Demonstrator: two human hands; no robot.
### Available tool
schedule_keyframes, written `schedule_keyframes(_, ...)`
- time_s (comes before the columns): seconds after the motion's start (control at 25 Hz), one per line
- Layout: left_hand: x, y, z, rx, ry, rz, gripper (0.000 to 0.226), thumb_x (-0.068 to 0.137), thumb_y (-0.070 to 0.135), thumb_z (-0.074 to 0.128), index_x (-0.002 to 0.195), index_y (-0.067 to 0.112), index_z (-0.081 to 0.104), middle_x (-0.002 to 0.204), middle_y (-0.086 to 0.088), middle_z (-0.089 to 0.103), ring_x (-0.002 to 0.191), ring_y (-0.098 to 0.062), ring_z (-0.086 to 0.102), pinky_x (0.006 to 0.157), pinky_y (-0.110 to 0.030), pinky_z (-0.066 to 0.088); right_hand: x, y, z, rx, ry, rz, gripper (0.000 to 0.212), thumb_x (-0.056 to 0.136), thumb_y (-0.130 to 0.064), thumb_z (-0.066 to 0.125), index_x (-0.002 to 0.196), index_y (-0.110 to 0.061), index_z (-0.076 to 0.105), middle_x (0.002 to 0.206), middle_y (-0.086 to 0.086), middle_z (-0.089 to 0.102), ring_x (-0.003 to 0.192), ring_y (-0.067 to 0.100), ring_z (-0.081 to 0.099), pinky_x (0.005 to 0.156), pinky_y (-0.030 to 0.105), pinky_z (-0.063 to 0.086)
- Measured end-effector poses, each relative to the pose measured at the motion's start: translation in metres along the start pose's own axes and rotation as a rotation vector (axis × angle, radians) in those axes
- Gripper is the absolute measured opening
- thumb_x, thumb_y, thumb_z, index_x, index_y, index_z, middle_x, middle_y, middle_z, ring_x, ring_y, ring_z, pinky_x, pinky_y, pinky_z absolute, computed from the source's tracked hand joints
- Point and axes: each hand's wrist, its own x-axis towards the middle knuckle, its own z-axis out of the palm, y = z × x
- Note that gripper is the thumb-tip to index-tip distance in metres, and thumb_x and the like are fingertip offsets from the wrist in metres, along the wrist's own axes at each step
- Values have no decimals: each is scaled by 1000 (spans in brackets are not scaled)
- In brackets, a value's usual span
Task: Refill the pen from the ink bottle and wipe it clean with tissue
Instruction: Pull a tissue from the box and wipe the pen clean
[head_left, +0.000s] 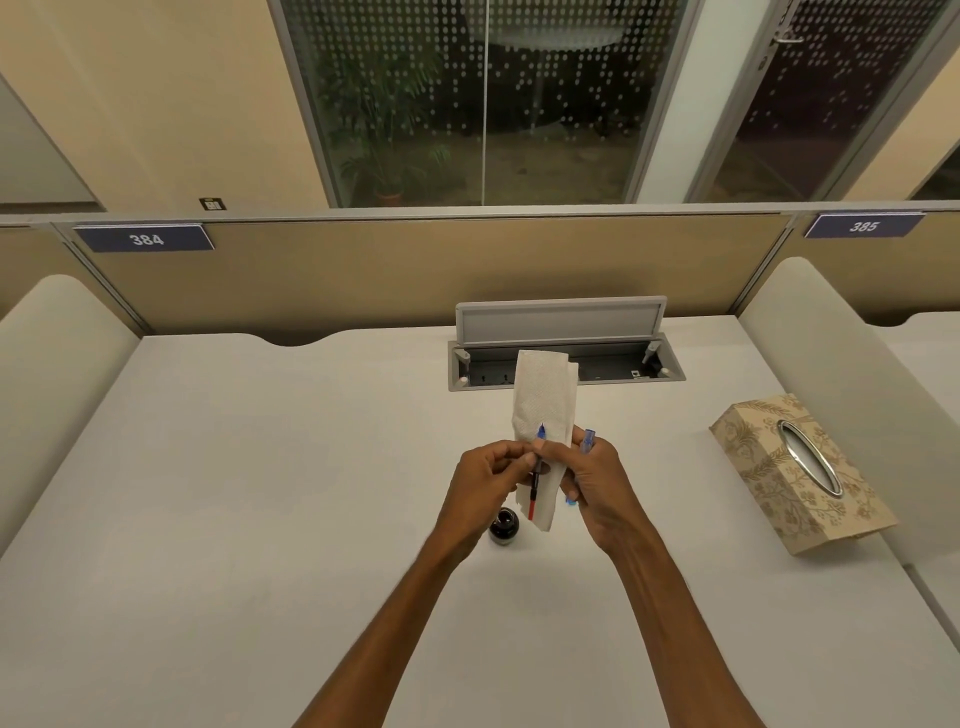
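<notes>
Left hand (485, 475) pinches the pen (536, 470) nib-up against the tissue (543, 400); right hand (597, 480) grips tissue w/ blue pen barrel (588, 441). Both raised mid-bench, ink bottle (504, 527) below, tissue box (797, 470) by right edge.

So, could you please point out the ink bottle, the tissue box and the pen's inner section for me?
ink bottle (503, 528): head view, on its dark glass body.
tissue box (763, 467): head view, on its patterned top beside the oval opening.
pen's inner section (535, 480): head view, on its dark mid-barrel.
</notes>
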Motion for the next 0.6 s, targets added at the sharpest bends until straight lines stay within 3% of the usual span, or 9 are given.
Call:
schedule_keyframes(0.12, 1, 1, 2, 7, 8, -3, 28, 93, 27, 63, 118, 17, 69, 110, -4, 73, 98, -21, 71, 97, -37, 56, 1, 1, -1, 19, 38, 7, 21, 88, -25, 70, 105, -24, 59, 97, 1, 68, 60, 15, 60, 54, 18, 52)
schedule_keyframes(0.28, 2, 2, 4, 24, 58, -1, 22, 89, 31, 69, 110, 24, 70, 103, 3, 71, 96, -20, 70, 98, -38, 55, -1, 3, -1, 65, 51, 7, 17, 89, -24, 70, 103, -24, 61, 98, 3, 70, 50, 11, 60, 50, 16, 51)
schedule_keyframes(0.48, 4, 4, 10, 46, 146, -8, 30, 86, 32, 72, 112, 16, 72, 108, -3, 74, 98, -21, 70, 98, -38, 55, 1, 4, 2, 59, 75, -15, 35, 92, -22, 66, 122, -6, 59, 100, 15, 66, 36, 3, 53, 42, 13, 46)
schedule_keyframes(0.6, 4, 5, 13, 39, 182, 3, 31, 86, 32, 73, 111, 13, 73, 107, -5, 74, 96, -21, 71, 96, -38, 56, 0, 3, 5, 56, 112, -23, 28, 91, -24, 67, 117, -14, 60, 105, 12, 68, 46, 7, 56, 44, 14, 48)
